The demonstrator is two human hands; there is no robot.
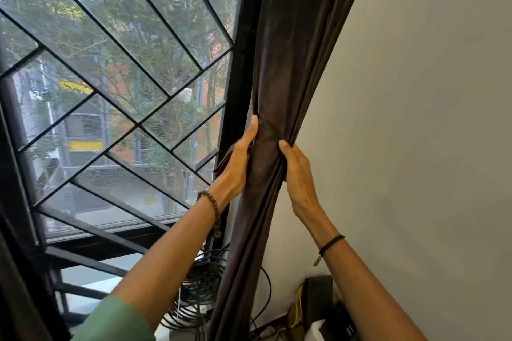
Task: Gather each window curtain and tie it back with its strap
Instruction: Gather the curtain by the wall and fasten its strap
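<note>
1. Curtain (pixel 277 77): dark brown and glossy, it hangs at the right edge of the window, bunched into one narrow column of folds. It is narrowest where you hold it and fans wider above and below.
2. Your left hand (pixel 238 163): it clasps the curtain's left edge, thumb lying upward along the front folds and fingers hidden behind the cloth. A beaded bracelet (pixel 213 207) circles this wrist, and a green sleeve (pixel 116 321) shows at the lower edge of the view.
3. Your right hand (pixel 297 174): it clasps the curtain's right edge a little lower, thumb pressed on the front and fingers wrapped out of sight behind. A black wristband (pixel 331 242) sits on this forearm.
4. Brown flap (pixel 224 158): it shows just behind your left hand. You cannot tell whether it is the strap.
5. Window frame (pixel 241 91): its black right upright runs just beside the curtain's left edge, touching it near your left hand.
6. Grille (pixel 124 63): diagonal black bars cross the panes to the left of the upright.
7. Wall (pixel 415 119): a plain pale surface borders the curtain's right edge, giving open room on that side.
8. Cable coil (pixel 199 291): it lies below the window's lower right corner, just left of the curtain's lower fall, with loose loops passing behind the curtain.
9. Dark box (pixel 318 293): it stands against the wall, right of the curtain's foot and under your right forearm.
</note>
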